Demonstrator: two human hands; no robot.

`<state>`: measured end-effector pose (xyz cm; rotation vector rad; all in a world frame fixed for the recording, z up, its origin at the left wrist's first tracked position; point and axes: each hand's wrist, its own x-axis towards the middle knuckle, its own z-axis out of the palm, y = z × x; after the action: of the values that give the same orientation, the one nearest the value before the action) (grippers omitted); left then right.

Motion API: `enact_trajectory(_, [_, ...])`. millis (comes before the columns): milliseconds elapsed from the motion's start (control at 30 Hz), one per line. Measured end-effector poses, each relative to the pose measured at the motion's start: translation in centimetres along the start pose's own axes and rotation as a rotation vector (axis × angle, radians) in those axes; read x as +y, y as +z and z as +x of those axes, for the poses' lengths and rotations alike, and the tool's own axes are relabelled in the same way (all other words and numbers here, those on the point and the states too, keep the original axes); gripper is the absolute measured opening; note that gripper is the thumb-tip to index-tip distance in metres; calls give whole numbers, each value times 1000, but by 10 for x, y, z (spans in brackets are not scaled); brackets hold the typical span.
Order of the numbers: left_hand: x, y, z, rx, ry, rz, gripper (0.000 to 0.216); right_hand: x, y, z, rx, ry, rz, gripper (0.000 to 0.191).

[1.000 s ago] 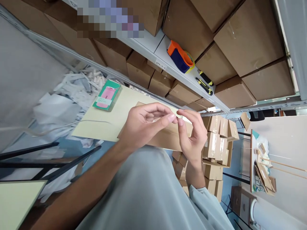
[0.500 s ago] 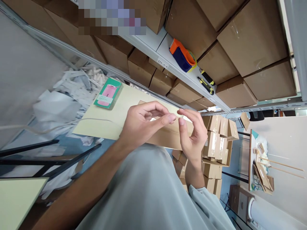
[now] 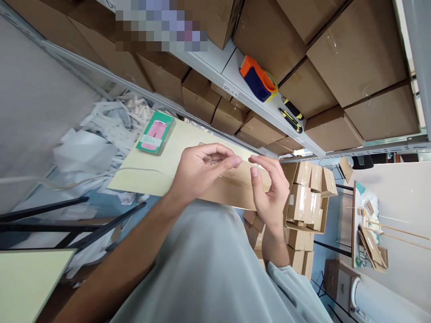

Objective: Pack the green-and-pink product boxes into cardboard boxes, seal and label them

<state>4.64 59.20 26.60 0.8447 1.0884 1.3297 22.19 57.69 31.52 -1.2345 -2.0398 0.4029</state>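
Observation:
My left hand [image 3: 200, 170] is over the pale table [image 3: 129, 179], its thumb and fingertips pinched together; anything between them is hidden or too small to name. Facing it a short gap away, my right hand [image 3: 271, 186] is open, with thumb and fingers curved apart and nothing visible between them. Below both hands a flat-looking brown cardboard box [image 3: 224, 193] lies on the table, partly covered by them. A green box with a pink picture [image 3: 155, 133] lies farther left on the tabletop.
On the shelf [image 3: 215, 67] sit an orange and blue tape dispenser [image 3: 257, 80] and two yellow-black box cutters [image 3: 291, 120]. Brown cartons [image 3: 357, 49] fill the shelving. Stacked cartons [image 3: 303, 197] stand at right. A white cable [image 3: 77, 184] crosses the left side, near crumpled white paper [image 3: 85, 148].
The view has shifted slightly, so the surroundings sit a little farther right. My left thumb has drawn in a little toward its fingers. My right hand keeps nearly the same pose.

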Motion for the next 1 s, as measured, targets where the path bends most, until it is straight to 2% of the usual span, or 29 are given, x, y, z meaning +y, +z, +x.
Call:
enact_trajectory(333, [2,0,-1,-12,-25,-7,32,2,0,-4,12,9,-11,23])
enact_trajectory(533, [2,3,-2,-9,23,50,29,2,-1,-7,31,10,17,22])
enact_trajectory(1000, [-7,11,0,-16,103,51,40,5,-3,-14,43,25,27,22])
